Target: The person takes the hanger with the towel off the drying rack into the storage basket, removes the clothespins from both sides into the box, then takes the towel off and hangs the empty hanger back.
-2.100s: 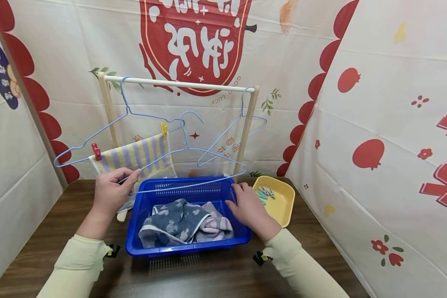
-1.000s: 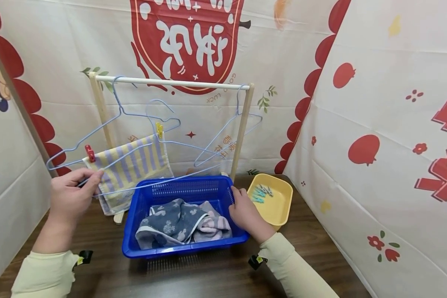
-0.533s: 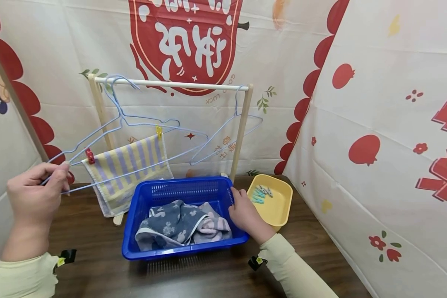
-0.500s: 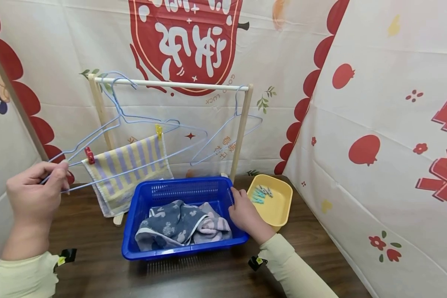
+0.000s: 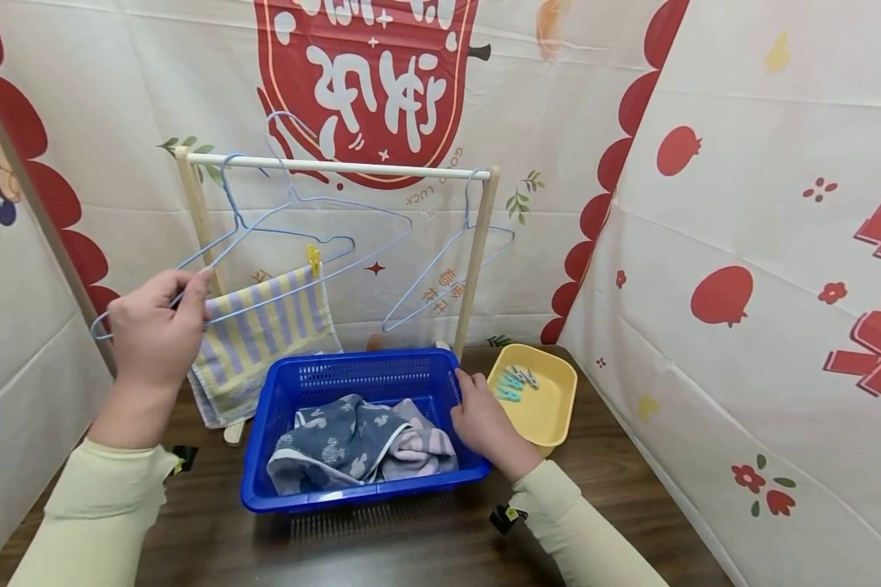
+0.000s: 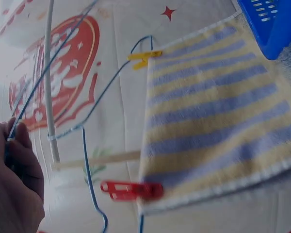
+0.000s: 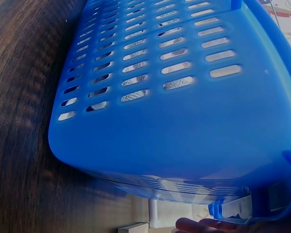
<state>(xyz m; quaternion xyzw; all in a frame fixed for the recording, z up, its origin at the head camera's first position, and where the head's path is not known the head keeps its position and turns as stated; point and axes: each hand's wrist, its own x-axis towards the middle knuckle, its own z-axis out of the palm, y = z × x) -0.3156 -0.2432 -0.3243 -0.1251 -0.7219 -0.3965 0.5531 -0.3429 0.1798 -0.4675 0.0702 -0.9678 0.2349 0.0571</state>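
Observation:
My left hand (image 5: 157,326) grips a blue wire hanger (image 5: 352,204) by one end, and its hook stands above the white rod (image 5: 352,165) of a small wooden rack. Behind it a second hanger (image 5: 238,220) hangs on the rod with a yellow and purple striped towel (image 6: 208,97) clipped to it. A yellow clothespin (image 6: 144,57) and a red clothespin (image 6: 131,190) hold the towel. My right hand (image 5: 488,420) rests on the right rim of a blue basket (image 5: 367,493), its fingers over the edge. Inside lies a grey patterned cloth (image 5: 345,440) beside a pinkish one (image 5: 418,444).
A third hanger (image 5: 429,281) hangs bare at the rod's right end. Right of the basket stands a yellow tray (image 5: 546,412) with several clothespins (image 5: 512,385). Printed fabric walls (image 5: 741,204) enclose the wooden table (image 5: 382,554).
My left hand carried the hanger leftward to the rod's left end, then back right and up, so its hook rose above the rod. My right hand stays on the basket rim.

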